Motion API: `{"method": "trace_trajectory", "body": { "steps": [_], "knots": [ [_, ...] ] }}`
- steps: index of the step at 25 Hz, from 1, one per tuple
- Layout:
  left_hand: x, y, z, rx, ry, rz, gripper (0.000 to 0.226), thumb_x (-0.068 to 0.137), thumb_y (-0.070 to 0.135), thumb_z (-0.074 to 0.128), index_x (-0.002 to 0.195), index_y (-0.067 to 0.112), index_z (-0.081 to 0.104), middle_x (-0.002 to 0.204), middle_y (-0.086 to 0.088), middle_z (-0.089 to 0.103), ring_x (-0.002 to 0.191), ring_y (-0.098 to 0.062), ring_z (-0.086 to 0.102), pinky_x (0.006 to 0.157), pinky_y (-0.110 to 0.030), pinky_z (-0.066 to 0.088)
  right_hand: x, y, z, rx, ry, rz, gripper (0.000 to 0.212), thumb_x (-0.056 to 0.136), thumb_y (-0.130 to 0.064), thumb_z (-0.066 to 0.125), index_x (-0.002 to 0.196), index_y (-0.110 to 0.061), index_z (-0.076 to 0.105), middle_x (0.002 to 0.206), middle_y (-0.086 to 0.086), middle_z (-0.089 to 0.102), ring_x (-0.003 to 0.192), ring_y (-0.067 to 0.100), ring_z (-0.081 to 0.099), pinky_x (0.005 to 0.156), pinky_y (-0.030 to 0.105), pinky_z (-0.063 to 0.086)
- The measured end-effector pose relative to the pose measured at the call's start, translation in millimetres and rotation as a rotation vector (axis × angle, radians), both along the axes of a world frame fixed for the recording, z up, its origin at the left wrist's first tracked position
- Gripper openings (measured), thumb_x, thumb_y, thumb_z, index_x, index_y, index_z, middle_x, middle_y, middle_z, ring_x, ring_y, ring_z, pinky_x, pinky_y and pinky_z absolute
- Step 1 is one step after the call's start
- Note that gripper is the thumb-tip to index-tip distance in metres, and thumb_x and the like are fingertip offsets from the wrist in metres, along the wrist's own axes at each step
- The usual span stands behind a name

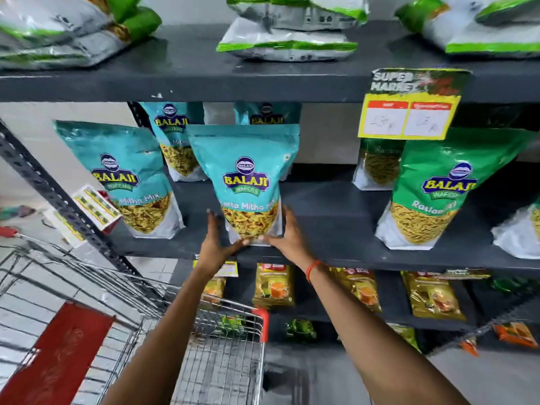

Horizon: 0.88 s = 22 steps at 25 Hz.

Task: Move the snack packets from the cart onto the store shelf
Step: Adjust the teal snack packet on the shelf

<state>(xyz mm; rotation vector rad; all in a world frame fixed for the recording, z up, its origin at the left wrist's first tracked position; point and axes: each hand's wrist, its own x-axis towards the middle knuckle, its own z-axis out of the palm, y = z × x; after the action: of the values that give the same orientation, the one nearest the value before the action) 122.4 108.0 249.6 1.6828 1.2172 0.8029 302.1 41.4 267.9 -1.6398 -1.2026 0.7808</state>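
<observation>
Fingers (214, 226) of both hands clamped on teal packet (248, 182), upright at middle shelf (336, 252) front edge; three teal ones already shelved, cart (222, 355) seemingly empty, nearly done

Bright, even indoor light; glare streaks the silver packets (287, 30) well above the gripping hands; wide-angle bowing bends the shelf edge (175, 86) and upright — edges smear, left side softest; centre fairly sharp.

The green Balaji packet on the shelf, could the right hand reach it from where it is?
Probably yes. The right hand holds the teal packet, and bare shelf lies between it and the green packet. It must let go first.
</observation>
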Motion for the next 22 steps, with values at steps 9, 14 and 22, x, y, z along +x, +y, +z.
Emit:
{"method": "trace_trajectory", "body": {
  "steps": [9, 14, 22],
  "knots": [
    [7, 9, 2, -0.026, 0.109, -0.041, 0.074, 0.063, 0.028, 0.083, 0.128, 0.015, 0.049, 0.126, -0.007, 0.062, 0.116, -0.023, 0.057, 0.095, -0.036, 0.047, 4, 3, -4, 0.015, 0.068, -0.010, 0.093, 0.066, -0.014, 0.082, 0.140, -0.016, 0.027, 0.141, 0.008, 0.046, 0.129, 0.018, 0.042, 0.102, 0.028, 0.037],
    [9, 1, 14, -0.026, 0.129, -0.078, 0.090, 0.065, 0.035, 0.081, 0.139, 0.017, 0.033, 0.140, -0.007, 0.051, 0.127, -0.027, 0.049, 0.100, -0.037, 0.044, -2, -6, 10, 0.000, -0.004, -0.048, 0.102, 0.064, -0.025, 0.084, 0.143, -0.014, 0.020, 0.143, 0.006, 0.040, 0.137, 0.024, 0.035, 0.105, 0.029, 0.040],
    [-31, -25, 38, 0.456, 0.025, 0.341, 0.098, 0.081, 0.044, 0.063, 0.147, 0.016, -0.003, 0.158, 0.003, 0.003, 0.146, -0.011, 0.009, 0.115, -0.020, 0.015, -101, -12, 46, 0.657, -0.327, -0.249, 0.059, 0.085, -0.027, 0.063, 0.134, -0.004, 0.039, 0.135, 0.017, 0.046, 0.130, 0.020, 0.037, 0.113, 0.020, 0.028]
  ]
}}
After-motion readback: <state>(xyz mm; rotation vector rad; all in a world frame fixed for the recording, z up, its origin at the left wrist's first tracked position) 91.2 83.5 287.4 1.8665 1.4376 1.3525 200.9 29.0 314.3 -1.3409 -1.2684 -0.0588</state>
